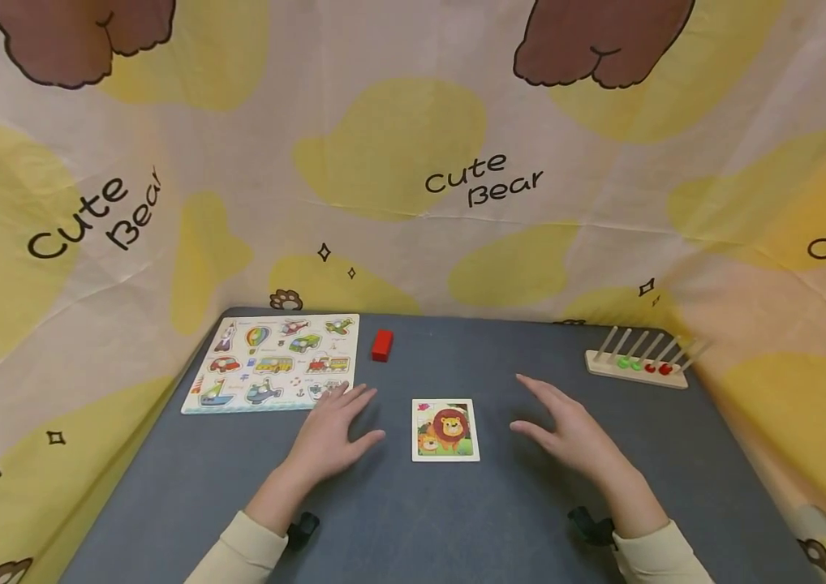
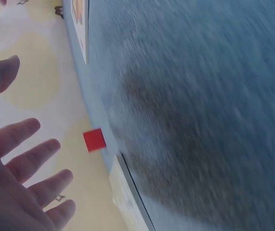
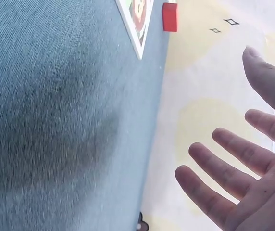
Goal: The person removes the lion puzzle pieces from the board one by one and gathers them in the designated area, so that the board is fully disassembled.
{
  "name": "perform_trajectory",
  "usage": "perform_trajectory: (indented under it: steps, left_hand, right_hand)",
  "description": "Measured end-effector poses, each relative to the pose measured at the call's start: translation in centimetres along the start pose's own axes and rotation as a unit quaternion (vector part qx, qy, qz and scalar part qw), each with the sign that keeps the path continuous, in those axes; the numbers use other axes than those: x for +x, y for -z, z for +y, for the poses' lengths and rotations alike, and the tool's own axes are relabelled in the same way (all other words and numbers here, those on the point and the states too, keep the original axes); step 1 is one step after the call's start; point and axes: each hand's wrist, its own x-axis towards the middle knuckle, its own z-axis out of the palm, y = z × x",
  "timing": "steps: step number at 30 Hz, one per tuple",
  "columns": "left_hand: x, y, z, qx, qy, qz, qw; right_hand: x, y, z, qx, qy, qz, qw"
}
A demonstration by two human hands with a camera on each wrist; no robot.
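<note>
A small picture puzzle (image 1: 445, 431) with a lion and a cub in a white frame lies flat on the dark table, between the two hands. To its left, the left hand (image 1: 329, 434) hovers with fingers spread, holding nothing; its fingertips overlap the near corner of a vehicle puzzle board (image 1: 270, 365) in the head view. On the other side, the right hand (image 1: 570, 430) is held above the table, fingers extended and thumb apart, also holding nothing. Beyond the lion puzzle stands a red block (image 1: 382, 345), seen too in the left wrist view as a red square (image 2: 94, 140).
At the back right is a wooden peg stand (image 1: 635, 369) with several upright pegs and a few green and red rings. A printed cloth (image 1: 398, 162) hangs behind and around the grey-blue table (image 1: 442, 519). Dark straps sit at both wrists.
</note>
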Motion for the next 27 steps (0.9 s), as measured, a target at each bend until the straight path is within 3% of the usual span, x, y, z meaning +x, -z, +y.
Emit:
perform_trajectory:
  steps: [10,27]
  left_hand:
    - [0.7,-1.3,1.3,-0.046,0.016,-0.019,0.9986]
    - [2.3,-2.9,3.7,-0.049,0.064,-0.012,0.9967]
  right_hand:
    - [0.7,-1.2,-1.5,0.027,0.016,-0.010,0.9995]
    - [2.3,-4.6,-4.1,0.057,0.035,-0.016,0.9976]
